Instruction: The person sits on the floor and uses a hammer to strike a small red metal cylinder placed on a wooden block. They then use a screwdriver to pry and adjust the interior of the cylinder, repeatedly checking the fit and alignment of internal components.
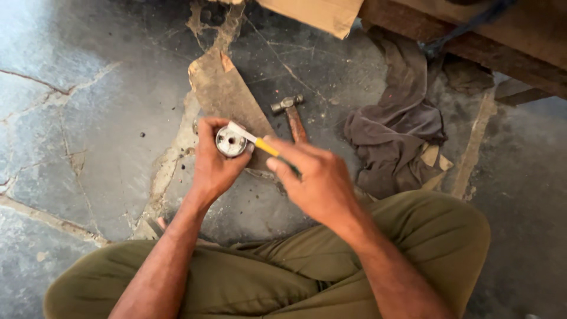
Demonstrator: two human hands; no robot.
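Round metal part (230, 142), gripped in left hand (214, 165), right hand (316, 180) pinching yellow-handled tool (255, 141) against its face, hammer (290, 116) on floor (88, 118) nearby.

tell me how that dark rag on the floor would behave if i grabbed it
The dark rag lies crumpled in soft folds, so it would likely go limp and drape from the hand. It looks thin, so probably light for its size. It won't roll, though part of it seems to overlie cardboard scraps, which might shift as it lifts.

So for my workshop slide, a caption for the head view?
Left hand grips a round metal part; right hand sets a yellow-handled tool against it.
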